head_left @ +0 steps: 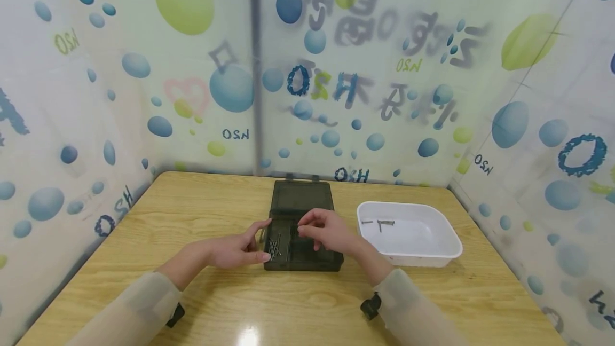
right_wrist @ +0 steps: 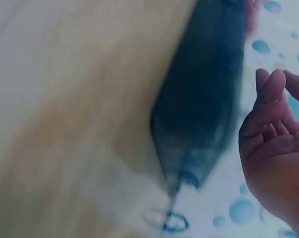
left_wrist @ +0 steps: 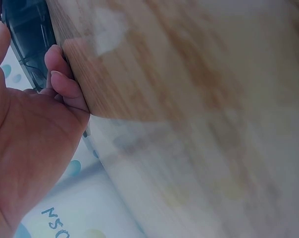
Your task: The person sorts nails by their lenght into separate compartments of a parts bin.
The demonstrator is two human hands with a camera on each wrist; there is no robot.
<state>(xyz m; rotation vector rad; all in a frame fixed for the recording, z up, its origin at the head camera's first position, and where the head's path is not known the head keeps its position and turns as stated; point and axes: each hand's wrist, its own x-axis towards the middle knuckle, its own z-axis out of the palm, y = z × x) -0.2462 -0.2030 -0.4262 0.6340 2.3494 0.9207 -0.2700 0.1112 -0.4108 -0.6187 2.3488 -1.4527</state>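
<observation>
Backdrop: pale printed curtain (head_left: pixel 216 148) across the top and both sides of the head view, with blue and green bubbles and mirrored H2O lettering.

Wood-grain table (head_left: pixel 288 303) fills the lower part. Light sleeves enter from the bottom edge.

White plastic tray (head_left: pixel 408 258), right of centre, its long side running left to right.

Dark translucent compartment box (head_left: pixel 307 266) at lower centre, left of the tray, flat on the table. Lid (head_left: pixel 302 195) raised at the far side, toward the top of the frame.

Left hand (head_left: pixel 233 250) at the box's left side: thumb and index spread wide, index at the edge, thumb tip at the near left corner. Left wrist view shows other fingers bent close to the box. It steadies the rim rather than gripping any small piece.

Right hand (head_left: pixel 331 231) above the box's right half, fingers bent, thumb and index tips near each other; cannot tell whether anything sits between them.

Screws (head_left: pixel 275 247) lie crisscrossed in the left compartment, beside the left thumb. A few loose screws (head_left: pixel 386 222) lie in the tray, upper left part.
</observation>
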